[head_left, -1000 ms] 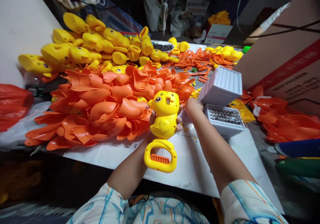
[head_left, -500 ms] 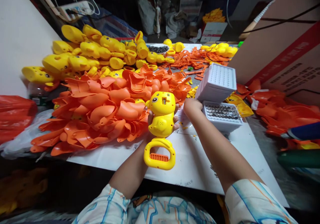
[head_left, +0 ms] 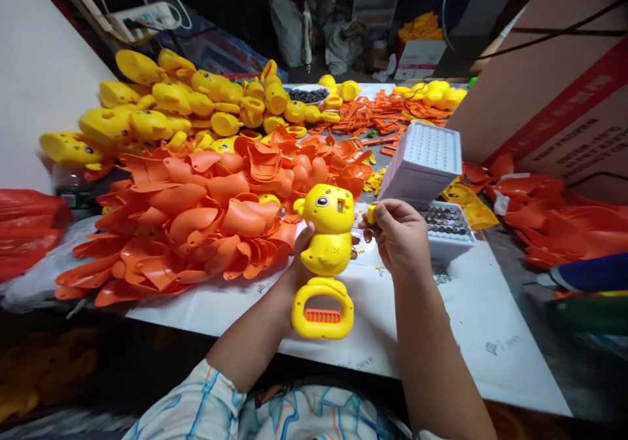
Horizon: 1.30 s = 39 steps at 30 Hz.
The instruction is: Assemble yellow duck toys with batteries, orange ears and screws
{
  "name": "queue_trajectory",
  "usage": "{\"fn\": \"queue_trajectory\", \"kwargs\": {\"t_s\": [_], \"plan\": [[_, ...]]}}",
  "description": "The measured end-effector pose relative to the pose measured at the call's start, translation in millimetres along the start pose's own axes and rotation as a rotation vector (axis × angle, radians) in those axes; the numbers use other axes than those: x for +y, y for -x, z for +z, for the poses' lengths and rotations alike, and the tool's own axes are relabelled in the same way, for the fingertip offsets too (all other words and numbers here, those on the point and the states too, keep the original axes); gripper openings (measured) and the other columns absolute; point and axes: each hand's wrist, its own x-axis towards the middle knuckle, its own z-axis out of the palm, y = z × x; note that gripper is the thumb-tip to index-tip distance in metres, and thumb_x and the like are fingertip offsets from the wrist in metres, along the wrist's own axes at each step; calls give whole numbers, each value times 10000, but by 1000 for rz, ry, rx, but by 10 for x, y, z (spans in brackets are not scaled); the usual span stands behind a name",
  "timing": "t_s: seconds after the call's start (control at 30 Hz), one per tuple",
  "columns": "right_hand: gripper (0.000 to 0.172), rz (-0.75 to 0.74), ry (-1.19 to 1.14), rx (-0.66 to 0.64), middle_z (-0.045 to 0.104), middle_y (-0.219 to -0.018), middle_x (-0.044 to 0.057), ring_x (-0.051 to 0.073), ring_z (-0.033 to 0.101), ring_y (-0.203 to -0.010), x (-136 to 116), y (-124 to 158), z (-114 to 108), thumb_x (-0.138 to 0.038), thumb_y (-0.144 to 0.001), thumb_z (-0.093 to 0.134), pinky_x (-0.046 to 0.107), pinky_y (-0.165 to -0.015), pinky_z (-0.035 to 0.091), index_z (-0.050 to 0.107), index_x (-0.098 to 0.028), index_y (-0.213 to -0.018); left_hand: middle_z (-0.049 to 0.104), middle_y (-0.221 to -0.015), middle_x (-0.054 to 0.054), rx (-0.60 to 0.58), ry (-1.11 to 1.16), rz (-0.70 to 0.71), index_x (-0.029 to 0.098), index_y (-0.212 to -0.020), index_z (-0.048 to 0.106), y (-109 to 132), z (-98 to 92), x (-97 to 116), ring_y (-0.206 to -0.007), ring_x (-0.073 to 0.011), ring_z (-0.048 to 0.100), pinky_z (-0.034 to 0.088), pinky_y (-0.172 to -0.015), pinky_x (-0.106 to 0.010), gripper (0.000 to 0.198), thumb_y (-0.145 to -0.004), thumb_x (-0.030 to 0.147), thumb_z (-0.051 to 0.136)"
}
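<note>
A yellow duck toy [head_left: 328, 231] with a ring handle and an orange ribbed trigger stands upright in my left hand [head_left: 305, 247], whose fingers wrap round its back and sides. An open battery slot shows in the head, with something metallic inside. To its right, my right hand [head_left: 403, 234] pinches a small yellow plastic piece [head_left: 371, 214], perhaps a cover, between thumb and fingers. A short gap separates that piece from the toy. Behind the right hand is a white tray [head_left: 458, 247] with rows of button cells.
Orange duck-bill parts [head_left: 196, 211] are heaped at left, with yellow duck toys [head_left: 171, 100] piled behind. Stacked white trays [head_left: 422, 159] stand at right beside a large carton [head_left: 564, 100]. A bowl of dark screws [head_left: 309, 95] sits at the back.
My right hand has come back from beside the white trays toward the toy, now showing a small yellow piece in its fingers. The toy has shifted slightly right and turned a little.
</note>
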Motion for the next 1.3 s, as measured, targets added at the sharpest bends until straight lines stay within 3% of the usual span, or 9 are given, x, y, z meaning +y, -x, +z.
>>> {"fn": "queue_trajectory", "kwargs": {"t_s": [0.2,0.37,0.43,0.53,0.67,0.83,0.93,1.1,1.3], "plan": [[709,131,-143,96,663,-816,23,99,647,-665,99,24,-103,-433,-380,1007,217,-631,596,578,-112,-845,747,-874,-100,114,-51,-147,111,-1073,706,26,31,-57,-703,-204,696,527,-643,-291,700,-583,588,852],[756,189,-112,146,570,-629,0,105,562,-523,175,-6,-168,-543,-360,990,209,-449,490,605,-117,-852,749,-884,-73,119,-55,-142,128,-1062,692,17,72,-114,-709,-192,695,518,-626,-282,586,-633,499,841],[757,157,-127,165,571,-635,-2,112,567,-519,187,-7,-176,-569,-387,980,226,-451,509,603,-119,-864,749,-891,-72,95,-76,-122,140,-1068,683,0,69,-134,-706,-197,695,523,-634,-291,589,-627,495,845],[676,119,-152,98,631,-744,14,100,636,-626,165,5,-205,-513,-484,976,209,-583,595,598,-119,-883,750,-901,-77,100,-94,-140,144,-1084,681,-14,55,-132,-703,-204,696,522,-625,-292,632,-609,520,858],[613,205,-168,21,675,-889,47,128,704,-846,106,23,-264,-421,-521,979,213,-763,639,617,-115,-910,751,-938,-103,147,-64,-127,122,-1126,680,-4,31,-86,-773,-220,703,534,-693,-313,661,-631,528,845],[637,241,-111,63,634,-801,26,83,622,-686,119,3,-274,-449,-480,975,166,-560,532,630,-124,-905,764,-894,-118,159,-57,-218,108,-1099,682,21,49,-58,-722,-221,711,536,-662,-300,695,-584,534,875],[684,322,-111,54,605,-753,20,68,561,-609,120,-9,-243,-464,-400,987,156,-481,457,619,-117,-860,757,-842,-88,150,-86,-186,114,-1060,692,23,83,-71,-687,-215,716,564,-642,-299,668,-564,518,884],[719,437,-140,39,605,-779,22,80,571,-639,64,12,-209,-420,-329,1003,162,-488,453,607,-116,-847,758,-840,-86,141,-80,-161,109,-1078,681,9,111,-77,-659,-197,702,565,-587,-276,634,-579,442,888],[722,414,-105,36,561,-716,14,56,510,-585,88,11,-214,-475,-347,999,160,-484,416,582,-107,-807,752,-836,-82,110,-64,-152,132,-1066,693,14,111,-81,-669,-186,694,566,-599,-266,565,-614,416,878]]}}
